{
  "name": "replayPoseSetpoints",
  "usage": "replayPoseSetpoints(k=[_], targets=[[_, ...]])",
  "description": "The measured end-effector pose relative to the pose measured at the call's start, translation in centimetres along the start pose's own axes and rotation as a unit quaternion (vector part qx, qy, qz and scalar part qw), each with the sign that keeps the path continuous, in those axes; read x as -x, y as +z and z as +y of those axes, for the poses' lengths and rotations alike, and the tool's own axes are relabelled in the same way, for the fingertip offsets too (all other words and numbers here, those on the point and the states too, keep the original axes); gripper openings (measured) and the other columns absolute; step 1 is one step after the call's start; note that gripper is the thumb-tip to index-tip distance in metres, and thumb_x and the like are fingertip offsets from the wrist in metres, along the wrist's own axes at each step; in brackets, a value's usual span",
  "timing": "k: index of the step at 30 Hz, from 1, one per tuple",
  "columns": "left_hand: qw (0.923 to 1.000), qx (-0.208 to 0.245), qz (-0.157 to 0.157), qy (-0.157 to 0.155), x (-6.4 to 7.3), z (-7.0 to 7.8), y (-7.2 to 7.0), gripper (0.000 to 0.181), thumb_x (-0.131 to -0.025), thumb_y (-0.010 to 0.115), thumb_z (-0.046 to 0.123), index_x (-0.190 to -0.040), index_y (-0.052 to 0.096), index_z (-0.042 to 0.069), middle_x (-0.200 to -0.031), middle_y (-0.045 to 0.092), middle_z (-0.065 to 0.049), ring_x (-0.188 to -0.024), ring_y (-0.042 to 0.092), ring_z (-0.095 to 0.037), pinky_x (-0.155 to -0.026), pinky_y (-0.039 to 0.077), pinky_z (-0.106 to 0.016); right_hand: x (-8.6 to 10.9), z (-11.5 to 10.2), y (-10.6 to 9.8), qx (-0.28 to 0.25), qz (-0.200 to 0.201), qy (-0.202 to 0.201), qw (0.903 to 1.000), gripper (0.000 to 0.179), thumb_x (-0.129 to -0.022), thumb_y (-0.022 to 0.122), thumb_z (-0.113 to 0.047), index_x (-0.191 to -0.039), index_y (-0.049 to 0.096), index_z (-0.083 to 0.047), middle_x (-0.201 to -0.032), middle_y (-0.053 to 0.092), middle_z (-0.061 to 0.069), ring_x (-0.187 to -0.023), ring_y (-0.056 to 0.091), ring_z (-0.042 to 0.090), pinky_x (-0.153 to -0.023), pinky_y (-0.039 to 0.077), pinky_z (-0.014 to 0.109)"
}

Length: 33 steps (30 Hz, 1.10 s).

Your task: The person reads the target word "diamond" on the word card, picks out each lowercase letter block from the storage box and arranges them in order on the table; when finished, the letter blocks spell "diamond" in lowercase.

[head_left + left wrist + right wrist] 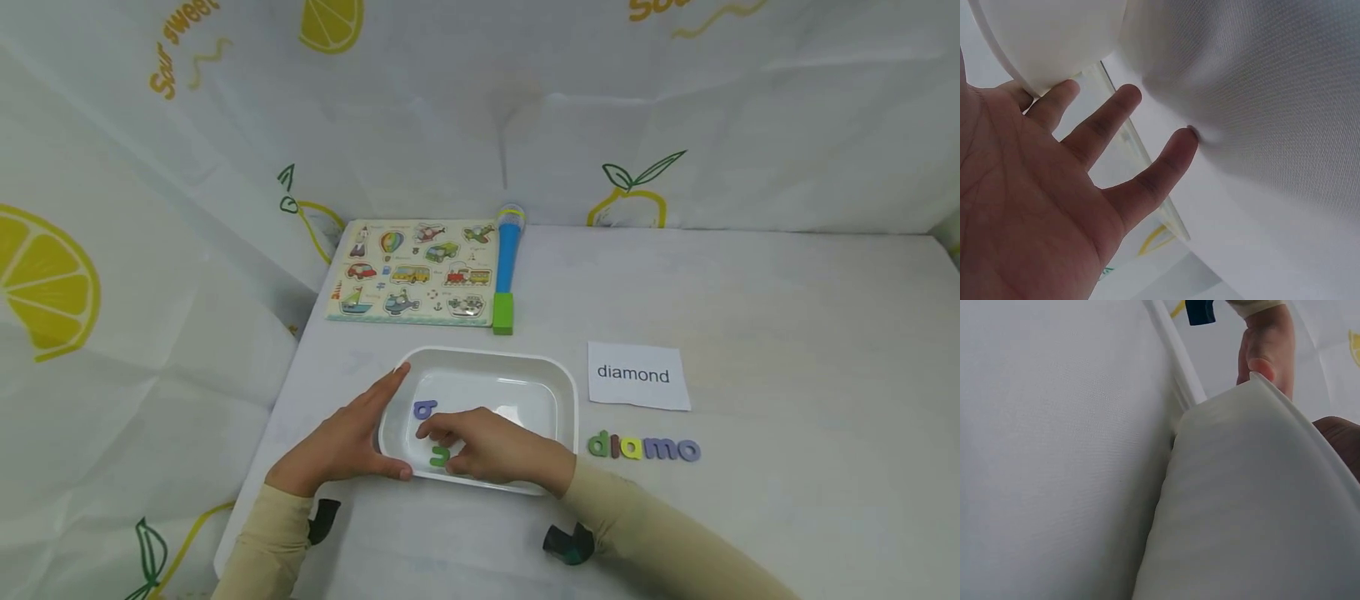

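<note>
A white tray (536,362) lies on the table with a purple letter (424,409) and a green letter (439,456) in it. My left hand (348,437) spans the tray's left end, thumb at the near corner and fingers along the far side; its fingers look straight and spread in the left wrist view. Over the tray, my right hand (491,446) has its index finger stretched out and its thumb beside the green letter, which still lies on the tray floor. In the right wrist view, the tray wall (1241,487) hides most of the right hand.
Right of the tray lies a card (637,375) printed "diamond". Below it, coloured letters spell "diamo", ending in a purple o (688,450). Behind the tray are a vehicle puzzle board (412,271) and a blue toy microphone (508,258) with a green end.
</note>
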<state>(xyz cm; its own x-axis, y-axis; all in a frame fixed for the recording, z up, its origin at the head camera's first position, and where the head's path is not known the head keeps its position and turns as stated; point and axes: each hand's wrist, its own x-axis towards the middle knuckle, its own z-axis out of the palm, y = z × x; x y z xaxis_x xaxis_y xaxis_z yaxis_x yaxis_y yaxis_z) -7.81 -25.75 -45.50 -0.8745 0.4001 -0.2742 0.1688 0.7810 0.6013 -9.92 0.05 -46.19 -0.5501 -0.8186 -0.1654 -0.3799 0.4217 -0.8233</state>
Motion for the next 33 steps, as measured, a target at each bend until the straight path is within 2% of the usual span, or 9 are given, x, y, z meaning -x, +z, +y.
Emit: replayPoseSetpoints(k=[8,13,18,23,26,29,33], targets=[[1.0,0.001,0.001,0.0,0.0,-0.1,0.2,0.135,-0.061,0.086,0.071,-0.164,0.006,0.035,-0.167,0.02,-0.008,-0.147,0.031,-0.036,-0.108,0.038,-0.059,0.1,0.3,0.1,-0.026,-0.032,-0.02,0.999,0.035,-0.094,0.069,0.001,-0.126,0.067,-0.015,-0.107,0.074,-0.005,-0.098,0.066,0.001,-0.09,0.051,0.021],[1.0,0.0,0.003,-0.002,0.0,-0.3,0.4,0.136,-0.06,0.085,0.073,-0.164,0.007,0.035,-0.167,0.02,-0.008,-0.147,0.032,-0.035,-0.108,0.039,-0.059,0.8,0.0,-0.4,-0.078,-0.027,-0.006,0.9966,0.031,-0.096,0.07,-0.005,-0.125,0.066,-0.014,-0.098,0.074,-0.01,-0.092,0.066,-0.002,-0.089,0.052,0.021],[1.0,-0.006,0.006,0.002,-0.1,-0.1,0.2,0.136,-0.06,0.085,0.073,-0.164,0.008,0.033,-0.167,0.02,-0.007,-0.147,0.032,-0.035,-0.107,0.039,-0.059,2.8,-0.4,-1.5,-0.154,-0.012,0.015,0.9878,0.032,-0.091,0.075,-0.005,-0.122,0.067,-0.013,-0.095,0.073,-0.011,-0.09,0.069,0.004,-0.084,0.054,0.022],[0.9999,-0.011,0.006,-0.005,-0.1,0.1,0.3,0.137,-0.059,0.088,0.069,-0.164,0.008,0.034,-0.167,0.02,-0.007,-0.146,0.032,-0.036,-0.107,0.04,-0.059,5.7,0.2,-2.5,-0.193,0.019,0.007,0.9809,0.037,-0.086,0.078,0.001,-0.117,0.07,-0.016,-0.103,0.074,-0.002,-0.097,0.069,0.012,-0.083,0.057,0.027],[0.9999,-0.003,0.006,-0.012,-0.2,0.2,0.3,0.137,-0.059,0.092,0.061,-0.164,0.008,0.035,-0.167,0.02,-0.008,-0.147,0.031,-0.037,-0.108,0.039,-0.06,7.4,0.6,-3.6,-0.229,0.039,0.0,0.9727,0.04,-0.086,0.077,0.002,-0.119,0.07,-0.019,-0.11,0.073,0.005,-0.104,0.067,0.018,-0.084,0.058,0.032],[0.9999,0.002,0.004,-0.014,-0.2,0.3,0.2,0.137,-0.06,0.095,0.055,-0.164,0.008,0.035,-0.167,0.019,-0.008,-0.147,0.029,-0.037,-0.108,0.037,-0.061,9.4,1.0,-5.3,-0.266,0.073,-0.011,0.9611,0.044,-0.086,0.076,0.003,-0.125,0.068,-0.017,-0.113,0.071,0.011,-0.108,0.067,0.024,-0.089,0.057,0.035],[0.9999,0.0,0.003,-0.015,-0.1,0.5,0.2,0.138,-0.06,0.096,0.053,-0.164,0.008,0.034,-0.167,0.019,-0.01,-0.147,0.029,-0.038,-0.109,0.037,-0.06,11.7,1.6,-7.2,-0.272,0.13,-0.034,0.9527,0.053,-0.085,0.072,0.01,-0.133,0.061,-0.011,-0.111,0.07,0.015,-0.106,0.066,0.03,-0.094,0.054,0.034]])
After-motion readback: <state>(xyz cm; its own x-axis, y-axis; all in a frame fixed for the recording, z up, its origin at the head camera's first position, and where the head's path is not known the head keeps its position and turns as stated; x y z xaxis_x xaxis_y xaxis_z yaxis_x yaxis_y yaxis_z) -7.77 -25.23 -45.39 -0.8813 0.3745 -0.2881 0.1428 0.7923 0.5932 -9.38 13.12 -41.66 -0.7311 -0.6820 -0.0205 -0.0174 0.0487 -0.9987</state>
